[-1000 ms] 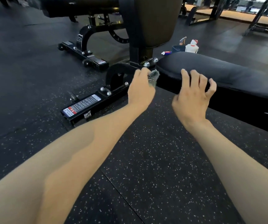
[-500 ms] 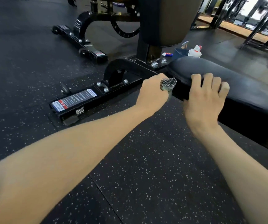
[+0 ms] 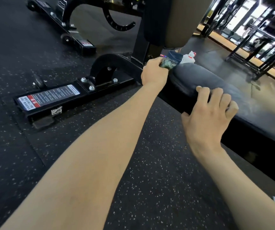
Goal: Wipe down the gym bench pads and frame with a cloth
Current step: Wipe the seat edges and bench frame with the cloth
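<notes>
The left hand [image 3: 153, 73] holds the cloth [image 3: 169, 63], a bunched, dark-patterned wad, with its fingers curled tightly round it. The cloth projects past those fingers toward the narrow end of the seat pad [image 3: 199, 77], directly beside them. It appears to touch the pad's end face, but motion blur prevents confirmation. The right hand [image 3: 206, 118] grips the near edge of the seat pad, its fingers [image 3: 216, 95] hooked over the top surface and the thumb against the side wall. The pad's long axis runs from the left-hand fingers, under the right-hand fingers, and on past them to the right. A wipe along the pad would therefore travel from the cloth toward the right hand, which would have to lift clear. The frame base [image 3: 77, 100] lies to the left of and below the left-hand fingers. The left hand is the nearer one to it, so it is judged better placed for the frame.
</notes>
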Demonstrator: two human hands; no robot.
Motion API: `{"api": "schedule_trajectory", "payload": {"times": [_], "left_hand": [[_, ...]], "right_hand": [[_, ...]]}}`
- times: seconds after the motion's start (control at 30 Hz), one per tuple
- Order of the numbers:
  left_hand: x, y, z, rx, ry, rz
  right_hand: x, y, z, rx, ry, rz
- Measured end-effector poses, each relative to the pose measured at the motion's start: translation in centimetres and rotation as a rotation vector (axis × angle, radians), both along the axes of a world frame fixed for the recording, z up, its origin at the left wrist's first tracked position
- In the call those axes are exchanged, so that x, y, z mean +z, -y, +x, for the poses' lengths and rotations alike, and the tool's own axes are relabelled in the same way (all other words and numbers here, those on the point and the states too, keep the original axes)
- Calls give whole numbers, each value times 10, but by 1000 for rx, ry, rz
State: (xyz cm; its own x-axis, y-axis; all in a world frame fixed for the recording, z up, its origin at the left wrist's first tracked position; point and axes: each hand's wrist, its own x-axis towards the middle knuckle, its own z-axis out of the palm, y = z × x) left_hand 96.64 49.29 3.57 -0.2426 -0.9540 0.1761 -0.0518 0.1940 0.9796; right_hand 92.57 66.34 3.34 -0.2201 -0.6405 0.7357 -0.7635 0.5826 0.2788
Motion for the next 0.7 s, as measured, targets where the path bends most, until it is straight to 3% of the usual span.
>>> {"api": "schedule_trajectory", "payload": {"times": [0.27, 0.43, 0.57, 0.7], "left_hand": [[-10, -6, 16, -142, -231, 96], [2, -38, 37, -37, -113, 11], [9, -81, 52, 20, -123, -101], [8, -120, 54, 35, -38, -190]], "right_hand": [[0, 0, 4, -55, -31, 12], [1, -3, 5, -49, -31, 25], [4, -9, 4, -8, 12, 36], [7, -17, 3, 94, 118, 33]]}}
